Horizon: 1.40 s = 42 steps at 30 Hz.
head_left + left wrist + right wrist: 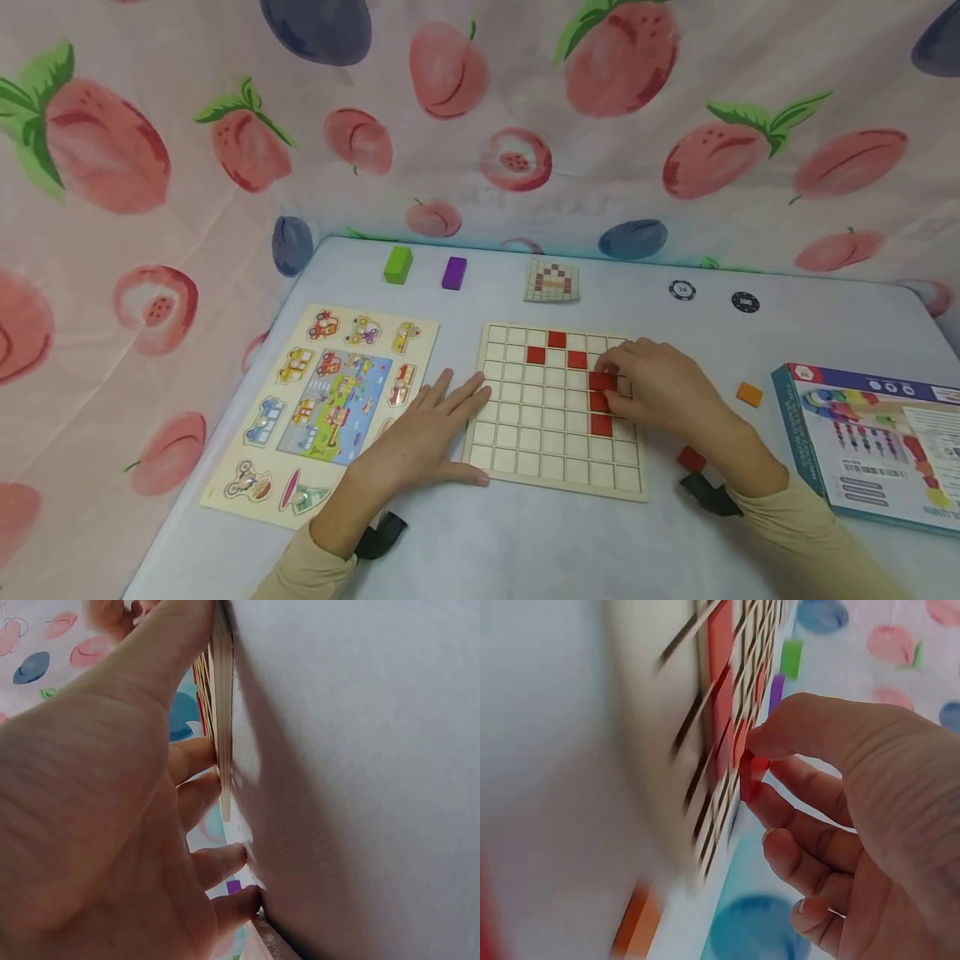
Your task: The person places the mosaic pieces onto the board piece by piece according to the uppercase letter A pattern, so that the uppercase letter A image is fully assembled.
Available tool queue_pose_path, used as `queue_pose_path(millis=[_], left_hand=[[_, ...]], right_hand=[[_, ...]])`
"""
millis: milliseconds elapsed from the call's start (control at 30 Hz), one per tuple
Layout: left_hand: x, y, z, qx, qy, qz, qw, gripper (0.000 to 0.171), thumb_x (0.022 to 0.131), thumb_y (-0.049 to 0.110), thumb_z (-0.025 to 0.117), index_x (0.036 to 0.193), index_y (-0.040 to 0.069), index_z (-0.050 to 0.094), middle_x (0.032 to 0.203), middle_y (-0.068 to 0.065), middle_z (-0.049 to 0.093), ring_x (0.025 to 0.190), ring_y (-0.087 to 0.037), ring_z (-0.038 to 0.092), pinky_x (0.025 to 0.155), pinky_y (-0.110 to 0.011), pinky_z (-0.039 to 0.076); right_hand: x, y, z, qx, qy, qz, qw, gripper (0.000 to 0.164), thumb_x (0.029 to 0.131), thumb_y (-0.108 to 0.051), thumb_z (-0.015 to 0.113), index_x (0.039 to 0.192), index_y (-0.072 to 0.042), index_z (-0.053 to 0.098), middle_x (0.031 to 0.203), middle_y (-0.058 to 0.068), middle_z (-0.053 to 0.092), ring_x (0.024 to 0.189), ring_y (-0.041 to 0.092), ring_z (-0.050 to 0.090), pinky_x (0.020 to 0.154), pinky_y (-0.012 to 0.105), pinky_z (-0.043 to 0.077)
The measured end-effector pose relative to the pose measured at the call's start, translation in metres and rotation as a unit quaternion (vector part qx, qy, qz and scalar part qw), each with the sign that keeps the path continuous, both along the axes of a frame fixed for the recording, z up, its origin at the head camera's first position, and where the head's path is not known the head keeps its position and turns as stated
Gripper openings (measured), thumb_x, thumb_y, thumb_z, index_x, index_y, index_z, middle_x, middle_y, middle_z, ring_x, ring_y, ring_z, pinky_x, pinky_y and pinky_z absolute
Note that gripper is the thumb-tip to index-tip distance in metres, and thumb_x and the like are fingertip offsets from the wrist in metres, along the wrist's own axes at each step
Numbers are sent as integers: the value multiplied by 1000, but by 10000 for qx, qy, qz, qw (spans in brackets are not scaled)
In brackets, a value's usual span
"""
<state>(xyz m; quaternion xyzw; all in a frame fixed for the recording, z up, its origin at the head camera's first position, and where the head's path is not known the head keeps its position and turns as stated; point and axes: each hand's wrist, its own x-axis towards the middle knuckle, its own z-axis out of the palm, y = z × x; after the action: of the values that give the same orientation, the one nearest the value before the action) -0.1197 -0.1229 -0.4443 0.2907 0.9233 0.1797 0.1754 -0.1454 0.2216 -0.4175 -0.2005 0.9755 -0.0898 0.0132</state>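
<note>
A wooden grid board (pixel 525 462) lies flat, with several red square tiles (pixel 557 339) in its cells, some forming a column near the right side. My right hand (pixel 667 392) is over the board's right part. In the right wrist view, the thumb and fingers pinch a red tile (pixel 747 777) beside the grid. My left hand (pixel 412 437) has its fingers spread, with fingertips and thumb at the board's left edge. The left wrist view shows those fingers (pixel 199 796) against the board's side (pixel 223 720).
Left is a vehicle picture puzzle (pixel 337 408). Behind are a green block (pixel 398 265), a purple block (pixel 453 273), a pattern card (pixel 552 281) and chips (pixel 745 302). An orange tile (pixel 749 394), a loose red tile (pixel 692 459) and a box (pixel 870 450) lie right.
</note>
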Motion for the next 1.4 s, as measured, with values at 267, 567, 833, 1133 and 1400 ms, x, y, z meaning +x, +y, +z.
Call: queue_pose_path(millis=[267,567,833,1133,1400], left_hand=[[-1,0,0,-43,-13,48,10000,112,82,65,83,170,20,31,182,2,17,168,-43,9,135,-64,20],[1,-2,0,-158,-6,54,9999,112,82,67,81,170,22,29,182,5,16,169,-41,9,136,-63,20],[0,-2,2,-65,-15,-13,10000,112,83,66,81,170,21,29,182,3,16,169,-42,8,135,-64,19],[1,0,-2,-106,-74,56,9999,112,82,67,82,170,22,29,182,4,16,169,-41,8,136,-63,19],[0,0,1,-139,-32,48,9999,113,82,66,82,171,21,28,182,3,15,168,-42,8,136,-63,19]], right_hand=[[-22,-58,-6,-371,87,842,9957,22,87,-21,79,109,-16,77,96,0,75,84,18,63,82,41,59],[-38,-99,-14,-187,233,1316,9909,16,91,-21,81,107,-17,81,96,-1,77,86,18,69,85,40,62],[-39,-101,-17,-251,439,1260,9907,10,93,-21,83,102,-18,85,99,-2,80,92,19,73,87,40,64],[-13,-77,-7,-115,265,908,9955,11,94,-24,78,103,-20,84,104,-3,80,101,22,71,91,45,61],[35,2,1,-412,74,-26,9991,18,90,-27,85,107,-23,80,108,-1,78,104,25,71,93,52,61]])
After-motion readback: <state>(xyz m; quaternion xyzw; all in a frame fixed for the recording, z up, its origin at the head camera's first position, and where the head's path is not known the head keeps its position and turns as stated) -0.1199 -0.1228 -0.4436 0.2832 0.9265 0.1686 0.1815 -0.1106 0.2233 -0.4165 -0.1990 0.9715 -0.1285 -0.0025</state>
